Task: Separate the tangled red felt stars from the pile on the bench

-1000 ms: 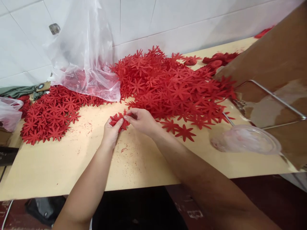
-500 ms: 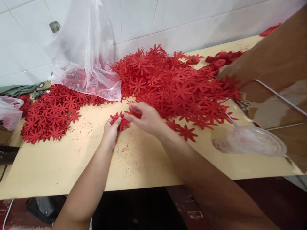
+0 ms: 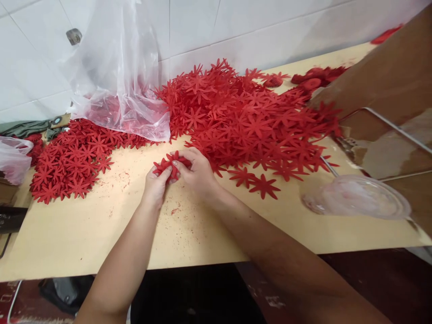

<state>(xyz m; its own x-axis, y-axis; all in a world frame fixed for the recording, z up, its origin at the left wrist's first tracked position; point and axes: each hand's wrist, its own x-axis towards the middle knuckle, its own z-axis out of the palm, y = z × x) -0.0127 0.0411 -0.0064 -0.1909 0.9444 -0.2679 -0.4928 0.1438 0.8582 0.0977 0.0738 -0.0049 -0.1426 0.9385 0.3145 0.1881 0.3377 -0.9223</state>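
Now both hands meet over the table (image 3: 189, 234), just in front of the big heap (image 3: 249, 121) of red cut-out flowers. The left hand (image 3: 154, 186) pinches a small stack (image 3: 170, 164) of those flowers between thumb and fingers, closed snugly on its near edge. The right hand (image 3: 197, 173) comes in from the other side, its fingers curled onto the same stack, so the stack is gripped between the two hands, low over the tabletop. How many pieces the stack has cannot be told, as the fingers cover part of it.

Behind the hands the heap spreads wide across the table towards the tiled wall (image 3: 270, 27). Two loose flowers (image 3: 254, 182) lie flat on the wood to the right of the right wrist, just apart from the heap's edge. A second, flatter pile (image 3: 72, 159) lies to the left, well apart from the hands. A clear plastic bag (image 3: 114, 81) stands slumped against the wall between the two masses, its lower edge resting on flowers. At right a clear lid (image 3: 357, 198) lies on the table beside a brown box (image 3: 388, 85). Red crumbs speckle the wood near the hands.
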